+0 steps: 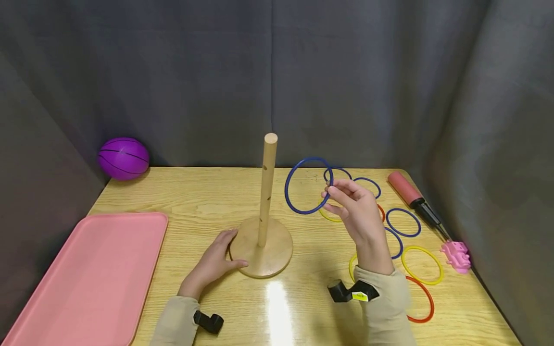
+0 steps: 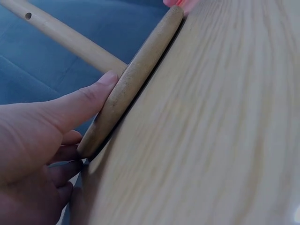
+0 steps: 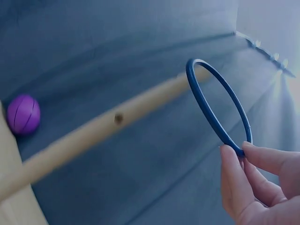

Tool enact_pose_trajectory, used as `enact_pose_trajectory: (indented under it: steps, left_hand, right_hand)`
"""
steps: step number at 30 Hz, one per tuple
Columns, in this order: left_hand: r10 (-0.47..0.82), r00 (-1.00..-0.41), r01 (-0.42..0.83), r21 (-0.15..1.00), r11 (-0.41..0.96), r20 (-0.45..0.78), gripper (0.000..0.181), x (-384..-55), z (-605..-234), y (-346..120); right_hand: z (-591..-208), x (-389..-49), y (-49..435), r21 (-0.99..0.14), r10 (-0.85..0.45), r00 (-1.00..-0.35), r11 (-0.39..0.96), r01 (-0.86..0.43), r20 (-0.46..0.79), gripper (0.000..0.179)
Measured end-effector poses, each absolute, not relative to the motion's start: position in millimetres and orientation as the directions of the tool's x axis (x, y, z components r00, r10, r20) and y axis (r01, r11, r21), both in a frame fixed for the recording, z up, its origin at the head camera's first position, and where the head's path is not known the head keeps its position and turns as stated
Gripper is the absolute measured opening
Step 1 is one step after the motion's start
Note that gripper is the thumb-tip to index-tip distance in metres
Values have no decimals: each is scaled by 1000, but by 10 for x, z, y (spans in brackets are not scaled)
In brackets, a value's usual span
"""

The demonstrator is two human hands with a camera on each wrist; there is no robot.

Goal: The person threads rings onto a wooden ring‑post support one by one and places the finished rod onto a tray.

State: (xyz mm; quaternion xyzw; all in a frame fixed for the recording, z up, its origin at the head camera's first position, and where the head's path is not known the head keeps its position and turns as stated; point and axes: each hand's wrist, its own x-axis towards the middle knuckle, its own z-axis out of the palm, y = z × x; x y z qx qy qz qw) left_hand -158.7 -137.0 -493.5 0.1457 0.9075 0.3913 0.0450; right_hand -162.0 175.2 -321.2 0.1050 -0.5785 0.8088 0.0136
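A wooden stand with a round base and an upright post is in the middle of the table. My left hand holds the base at its left edge, fingers and thumb spread along the rim; the left wrist view shows the thumb against the rim. To the right of the post, my right hand pinches a blue ring between thumb and fingertips, up off the table. In the right wrist view this ring overlaps the post's upper end.
Several blue, yellow and red rings lie at the right, among them a yellow ring and a red ring. Beyond them are a hand pump and a small pink toy. A pink tray and purple ball are left.
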Motion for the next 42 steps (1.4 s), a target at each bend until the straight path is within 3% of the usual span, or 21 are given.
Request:
enact_pose_trajectory:
  steps: [5, 11, 20, 25, 29, 35, 42]
  left_hand:
    - [284, -958, 230, 689, 687, 36, 99, -1556, -4931, -1322]
    - [283, -957, 249, 688, 682, 65, 99, -1546, -4920, -1312]
    - [305, -949, 267, 723, 638, 81, 97, -1554, -4950, -1314]
    - [312, -948, 257, 745, 616, 69, 98, -1557, -4967, -1331]
    - [314, -947, 255, 752, 607, 68, 99, -1557, -4975, -1346]
    - [325, -944, 253, 752, 609, 54, 100, -1562, -4978, -1359]
    - [343, -937, 276, 743, 610, 67, 103, -1575, -4981, -1365]
  right_hand:
    - [-3012, -1611, 1546, -898, -88, -966, -397, -190, 243, 25]
    - [-2866, -1648, 1306, -870, -55, -972, -460, -177, 227, 31]
    - [-2981, -1722, 1161, -879, -61, -985, -463, -116, 162, 30]
    - [-3243, -1796, 1212, -941, -111, -990, -337, -41, 83, 27]
    - [-3512, -1866, 1259, -982, -123, -992, -190, 25, -2, 10]
    - [-3944, -1956, 1313, -995, -173, -981, 58, 82, -91, 24]
    - [-4360, -2026, 1326, -970, -213, -960, 197, 142, -184, 22]
